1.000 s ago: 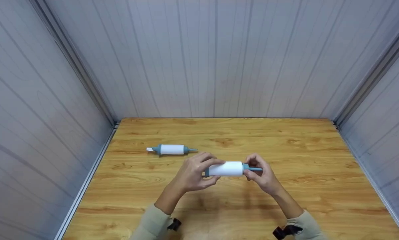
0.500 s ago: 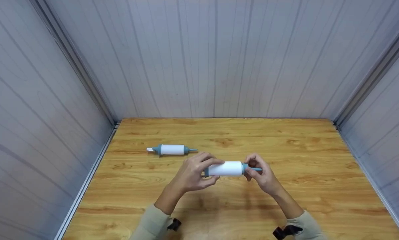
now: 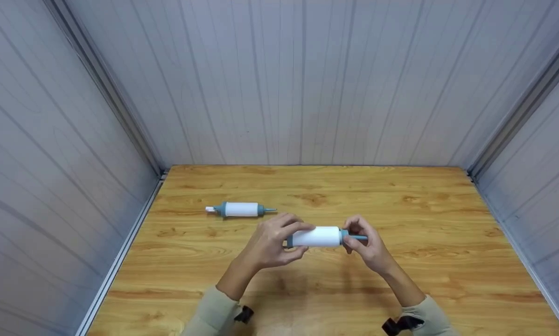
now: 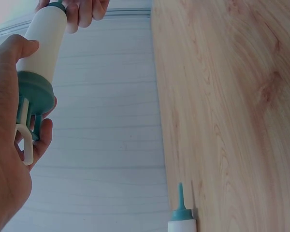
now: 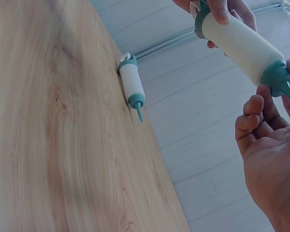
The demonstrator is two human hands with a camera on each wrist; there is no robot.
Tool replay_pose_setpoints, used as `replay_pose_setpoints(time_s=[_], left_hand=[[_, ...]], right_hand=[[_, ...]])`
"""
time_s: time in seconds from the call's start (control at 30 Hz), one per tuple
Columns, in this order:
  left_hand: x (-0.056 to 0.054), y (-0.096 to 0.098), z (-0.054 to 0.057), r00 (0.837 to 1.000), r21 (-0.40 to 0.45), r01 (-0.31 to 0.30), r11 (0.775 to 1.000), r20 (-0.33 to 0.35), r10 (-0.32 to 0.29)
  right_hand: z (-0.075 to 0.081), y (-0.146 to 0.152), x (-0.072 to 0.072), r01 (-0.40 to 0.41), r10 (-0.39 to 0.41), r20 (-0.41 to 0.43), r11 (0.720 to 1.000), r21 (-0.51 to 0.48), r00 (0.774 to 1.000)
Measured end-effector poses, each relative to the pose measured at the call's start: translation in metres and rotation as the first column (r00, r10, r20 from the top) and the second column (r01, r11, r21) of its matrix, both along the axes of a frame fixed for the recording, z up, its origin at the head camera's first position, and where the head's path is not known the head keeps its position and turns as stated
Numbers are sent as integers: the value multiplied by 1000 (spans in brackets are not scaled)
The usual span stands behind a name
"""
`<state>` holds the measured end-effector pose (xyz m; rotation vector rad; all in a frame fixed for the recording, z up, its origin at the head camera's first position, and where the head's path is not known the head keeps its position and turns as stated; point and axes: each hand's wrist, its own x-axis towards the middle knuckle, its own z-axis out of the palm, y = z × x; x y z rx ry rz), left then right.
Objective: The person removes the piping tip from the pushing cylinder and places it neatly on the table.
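Above the table, my left hand point(image 3: 279, 240) grips a white-barrelled decorating syringe point(image 3: 317, 236) near its teal collar. In the left wrist view, a white ring handle point(image 4: 28, 152) sticks out behind that collar, with the thumb point(image 4: 21, 47) against the barrel. My right hand point(image 3: 366, 242) pinches the teal nozzle cap point(image 5: 276, 76) at the other end, and its thin tip points right in the head view. The syringe is held roughly level. A second, similar syringe point(image 3: 241, 209) lies on the table beyond the left hand, apart from both hands.
The wood-grain table point(image 3: 401, 196) is bounded by a pale panel wall point(image 3: 279, 93) at the back and side walls left and right. Dark wrist mounts point(image 3: 245, 314) sit at both sleeves.
The right fingers and thumb have shifted slightly around the nozzle cap. The left hand, the syringe body and the second syringe have stayed in place.
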<state>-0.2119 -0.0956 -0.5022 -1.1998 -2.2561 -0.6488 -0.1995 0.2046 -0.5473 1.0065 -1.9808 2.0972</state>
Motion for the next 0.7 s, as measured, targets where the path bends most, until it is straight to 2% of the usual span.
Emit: replay_pose_setpoints(time_s=[0.37,0.7], left_hand=[[1,-1,1,1000,-3,0,1000,4,0],[0,0,1,1000,11,7,1000,-4,-7]], right_hand=[[0,0,1,-23,23,-3,1000,-21,1000],[1,0,2,37,-38,15,999,28,999]])
